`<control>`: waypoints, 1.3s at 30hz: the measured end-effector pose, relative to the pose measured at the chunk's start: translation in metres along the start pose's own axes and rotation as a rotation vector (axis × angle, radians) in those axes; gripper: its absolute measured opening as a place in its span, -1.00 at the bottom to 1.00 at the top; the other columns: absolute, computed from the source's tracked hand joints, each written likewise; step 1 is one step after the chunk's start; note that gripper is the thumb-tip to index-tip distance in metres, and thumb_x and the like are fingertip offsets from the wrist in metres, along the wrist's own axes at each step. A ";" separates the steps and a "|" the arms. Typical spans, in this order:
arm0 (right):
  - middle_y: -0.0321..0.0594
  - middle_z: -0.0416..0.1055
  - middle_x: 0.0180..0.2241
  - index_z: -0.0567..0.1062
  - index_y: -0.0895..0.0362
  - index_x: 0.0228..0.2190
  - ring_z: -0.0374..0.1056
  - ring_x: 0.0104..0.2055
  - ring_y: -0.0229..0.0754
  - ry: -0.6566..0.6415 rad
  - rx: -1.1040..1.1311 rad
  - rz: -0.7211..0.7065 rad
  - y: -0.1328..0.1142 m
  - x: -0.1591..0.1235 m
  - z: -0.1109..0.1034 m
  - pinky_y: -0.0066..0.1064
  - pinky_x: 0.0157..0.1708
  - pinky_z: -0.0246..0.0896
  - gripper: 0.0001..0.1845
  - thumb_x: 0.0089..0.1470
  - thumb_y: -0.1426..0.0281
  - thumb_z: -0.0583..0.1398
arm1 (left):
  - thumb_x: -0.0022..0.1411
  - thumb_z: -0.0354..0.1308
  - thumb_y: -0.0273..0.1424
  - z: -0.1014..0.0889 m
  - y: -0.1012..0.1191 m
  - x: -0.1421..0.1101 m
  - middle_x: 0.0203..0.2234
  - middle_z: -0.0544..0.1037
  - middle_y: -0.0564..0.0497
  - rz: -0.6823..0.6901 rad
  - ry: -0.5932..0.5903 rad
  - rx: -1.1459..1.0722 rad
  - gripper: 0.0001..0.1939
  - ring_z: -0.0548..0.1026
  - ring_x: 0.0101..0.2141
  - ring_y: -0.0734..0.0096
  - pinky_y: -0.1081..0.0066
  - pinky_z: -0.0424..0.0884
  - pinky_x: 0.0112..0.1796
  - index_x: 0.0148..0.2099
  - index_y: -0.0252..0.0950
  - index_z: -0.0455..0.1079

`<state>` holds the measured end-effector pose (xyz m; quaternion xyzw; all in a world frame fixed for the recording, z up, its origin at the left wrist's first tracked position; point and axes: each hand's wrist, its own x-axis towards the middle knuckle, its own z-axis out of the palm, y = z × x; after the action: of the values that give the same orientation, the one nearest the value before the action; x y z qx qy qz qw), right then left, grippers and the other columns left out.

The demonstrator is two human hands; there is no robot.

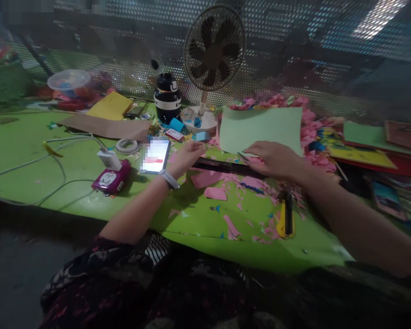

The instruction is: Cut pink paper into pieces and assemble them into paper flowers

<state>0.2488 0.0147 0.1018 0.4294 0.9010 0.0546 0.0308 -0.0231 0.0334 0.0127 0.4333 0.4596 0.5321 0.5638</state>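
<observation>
My left hand [189, 153] has its fingers curled together by the left end of a long dark bar [224, 166] that lies across the table; what is in the fingers, if anything, I cannot make out. My right hand [270, 157] is closed over the bar's right part. A thin, pointed greyish piece [243, 156] sticks out from its fingers. Below the bar lie pink paper pieces [215, 193] and a dark blue twisted strip [252, 188]. A pale green sheet [260, 128] stands behind my right hand. The yellow utility knife [285, 218] lies in front of it.
A lit phone [156, 156], tape roll [127, 146] and purple power socket [112, 178] with a looping cable are on the left. Behind stand a black bottle [167, 98] and a fan [214, 52]. Coloured sheets [363, 156] and another phone [387, 199] lie right.
</observation>
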 end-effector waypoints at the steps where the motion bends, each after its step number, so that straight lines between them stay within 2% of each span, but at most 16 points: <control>1: 0.17 0.51 0.05 0.54 0.24 0.07 0.42 0.04 0.14 -0.006 -0.015 0.044 0.014 -0.014 0.000 -0.11 -0.01 0.30 -0.48 0.27 0.25 0.02 | -0.07 0.45 -0.49 -0.005 0.002 0.000 -0.23 0.61 -0.10 0.045 -0.064 0.136 -0.73 0.51 -0.02 0.12 0.28 0.36 0.02 -0.26 -0.26 0.53; 4: 0.16 0.47 0.11 0.50 0.19 0.14 0.38 0.13 0.19 -0.037 -0.029 0.173 0.051 -0.050 0.007 -0.05 0.10 0.26 -0.43 0.25 0.17 0.04 | -0.21 0.46 -0.58 -0.016 0.006 0.001 -0.30 0.60 -0.12 0.072 -0.151 0.371 -0.69 0.49 0.05 0.01 0.24 0.36 0.06 -0.34 -0.25 0.55; 6: 0.14 0.45 0.15 0.45 0.18 0.21 0.36 0.18 0.19 -0.067 0.015 0.205 0.067 -0.066 0.015 -0.06 0.14 0.24 -0.37 0.24 0.12 0.05 | -0.18 0.48 -0.51 -0.015 0.008 -0.001 -0.21 0.62 -0.15 0.186 -0.154 0.521 -0.70 0.44 0.14 -0.07 0.18 0.32 0.15 -0.31 -0.22 0.58; 8: 0.11 0.43 0.18 0.40 0.18 0.25 0.34 0.21 0.18 -0.085 0.063 0.230 0.073 -0.073 0.026 -0.05 0.16 0.23 -0.33 0.24 0.09 0.06 | 0.04 0.41 -0.28 -0.005 0.010 -0.006 0.08 0.56 -0.17 0.358 -0.220 0.774 -0.59 0.32 0.26 -0.07 0.09 0.20 0.26 -0.02 -0.19 0.57; 10: 0.10 0.42 0.20 0.41 0.17 0.25 0.34 0.21 0.18 -0.104 0.118 0.236 0.072 -0.073 0.036 -0.06 0.16 0.23 -0.33 0.24 0.10 0.07 | 0.30 0.17 -0.07 0.012 0.010 -0.013 0.33 0.32 -0.17 0.457 -0.363 1.103 -0.36 0.17 0.37 -0.03 0.03 0.05 0.34 0.32 -0.25 0.34; 11: 0.10 0.42 0.20 0.42 0.17 0.24 0.34 0.21 0.19 -0.112 0.146 0.227 0.071 -0.070 0.041 -0.07 0.15 0.23 -0.34 0.23 0.10 0.09 | 0.37 0.03 0.00 0.021 0.009 -0.016 0.40 0.20 -0.19 0.477 -0.438 1.247 -0.28 0.08 0.41 -0.01 0.02 -0.03 0.36 0.41 -0.31 0.20; 13: 0.12 0.45 0.16 0.46 0.19 0.19 0.36 0.18 0.20 -0.116 0.193 0.188 0.067 -0.061 0.051 -0.09 0.13 0.23 -0.36 0.20 0.11 0.14 | 0.42 -0.16 0.09 0.037 0.005 -0.022 0.45 0.06 -0.19 0.496 -0.555 1.436 -0.19 -0.04 0.44 -0.01 0.00 -0.17 0.39 0.48 -0.34 0.05; 15: 0.10 0.52 0.05 0.52 0.18 0.11 0.42 0.08 0.16 -0.129 0.237 0.134 0.063 -0.051 0.058 -0.12 0.06 0.26 -0.43 0.19 0.12 0.16 | 0.41 -0.25 0.15 0.048 0.000 -0.024 0.46 0.03 -0.18 0.495 -0.612 1.530 -0.15 -0.07 0.45 -0.03 -0.06 -0.21 0.38 0.50 -0.30 -0.01; 19: -0.04 0.58 -0.14 0.62 0.09 -0.08 0.45 -0.08 0.06 -0.154 0.289 0.113 0.060 -0.039 0.066 -0.21 -0.08 0.29 -0.62 0.17 0.17 0.20 | 0.40 -0.33 0.19 0.052 -0.009 -0.023 0.46 0.03 -0.20 0.501 -0.643 1.584 -0.11 -0.03 0.44 -0.07 -0.14 -0.18 0.36 0.52 -0.29 -0.06; 23: -0.05 0.58 -0.11 0.60 0.09 -0.07 0.46 -0.07 0.04 -0.125 0.320 0.144 0.063 -0.040 0.056 -0.24 -0.09 0.28 -0.60 0.15 0.16 0.20 | 0.40 -0.29 0.19 0.049 -0.013 -0.023 0.45 0.07 -0.23 0.543 -0.604 1.590 -0.11 0.01 0.43 -0.07 -0.15 -0.15 0.35 0.51 -0.30 -0.03; 26: -0.03 0.58 -0.12 0.59 0.12 -0.07 0.46 -0.10 0.05 -0.012 0.355 0.164 0.065 -0.037 0.036 -0.23 -0.11 0.29 -0.55 0.12 0.11 0.21 | 0.40 -0.24 0.17 0.049 -0.014 -0.023 0.42 0.14 -0.24 0.558 -0.577 1.586 -0.16 0.07 0.41 -0.06 -0.14 -0.13 0.35 0.50 -0.27 0.01; 30: -0.09 0.58 -0.23 0.59 0.15 -0.12 0.46 -0.20 0.00 0.184 0.536 0.158 0.055 -0.020 0.014 -0.24 -0.15 0.31 -0.48 0.03 0.03 0.28 | 0.40 -0.12 0.12 0.048 -0.016 -0.023 0.41 0.17 -0.21 0.550 -0.577 1.566 -0.22 0.08 0.41 -0.04 -0.15 -0.10 0.34 0.48 -0.20 0.05; 34: -0.10 0.56 -0.18 0.54 0.15 -0.05 0.44 -0.18 -0.03 0.425 0.686 0.166 0.027 0.008 0.012 -0.20 -0.13 0.35 -0.39 -0.03 0.02 0.33 | 0.41 -0.14 0.08 0.048 -0.016 -0.022 0.42 0.16 -0.23 0.514 -0.583 1.535 -0.22 0.05 0.42 -0.04 -0.14 -0.15 0.36 0.46 -0.29 0.08; 39: -0.06 0.55 -0.16 0.51 0.17 -0.09 0.45 -0.15 -0.02 0.531 0.777 0.115 -0.008 0.040 0.017 -0.16 -0.08 0.36 -0.46 0.04 0.03 0.30 | 0.41 -0.18 0.09 0.050 -0.014 -0.020 0.44 0.09 -0.27 0.471 -0.601 1.523 -0.19 0.01 0.43 -0.06 -0.13 -0.14 0.36 0.47 -0.36 0.04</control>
<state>0.2190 0.0420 0.0841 0.4295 0.8060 -0.1771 -0.3669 0.0282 0.0123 0.0106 0.9014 0.4210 0.0436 0.0910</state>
